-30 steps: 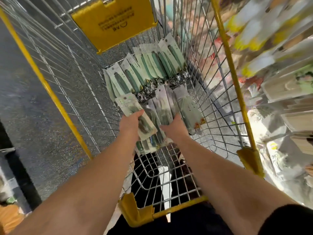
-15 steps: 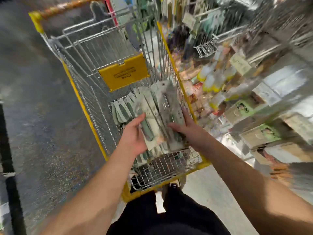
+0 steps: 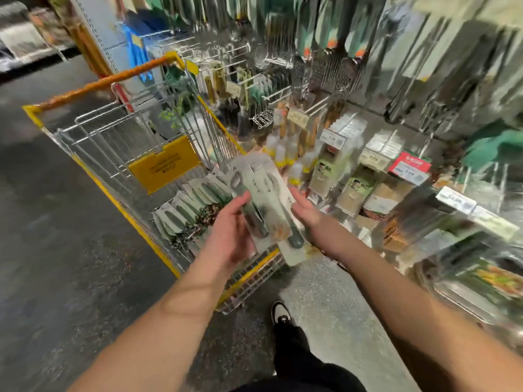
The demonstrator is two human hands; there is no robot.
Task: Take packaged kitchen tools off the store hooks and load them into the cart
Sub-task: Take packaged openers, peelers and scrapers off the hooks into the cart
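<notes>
A stack of packaged kitchen tools (image 3: 263,202), pale cards with dark green handles, is held between both hands above the near end of the cart (image 3: 133,222). My left hand (image 3: 230,233) grips the stack from the left with its thumb on top. My right hand (image 3: 304,210) touches the stack's right edge; how its fingers lie is not plain. A row of the same packages (image 3: 186,210) lies fanned on the cart's wire floor. The view is blurred.
Store hooks (image 3: 271,89) with hanging utensils, graters and price tags fill the wall to the right of the cart. Shelves of packaged goods (image 3: 368,190) stand below them. The cart's orange handle (image 3: 113,80) is at its far end. My shoe (image 3: 280,312) stands on grey floor.
The stack has come up from the cart floor and out over the near rim, still between both hands. My head has lifted and turned toward the hook wall.
</notes>
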